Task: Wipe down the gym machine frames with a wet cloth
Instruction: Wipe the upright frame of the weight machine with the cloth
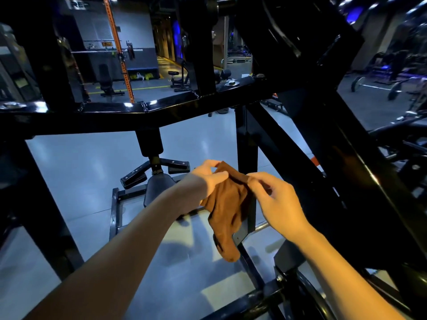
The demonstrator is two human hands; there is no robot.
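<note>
A brown cloth [227, 209] hangs bunched between both hands, in front of the black machine frame. My left hand [209, 180] grips its upper left part with thumb and fingers. My right hand [275, 199] pinches the upper right edge with its fingertips. The cloth's lower end dangles free above the floor. A glossy black horizontal bar [143, 113] crosses the view above the hands, and a thick slanted black beam [342, 153] runs down on the right. A black upright post [247, 144] stands just behind the cloth.
Below the hands lie the machine's black seat pad [159, 188], angled foot pads [147, 173] and base rails [114, 211] on a shiny grey floor. An orange rack upright [117, 47], a bench [107, 84] and barbells [374, 86] stand farther back.
</note>
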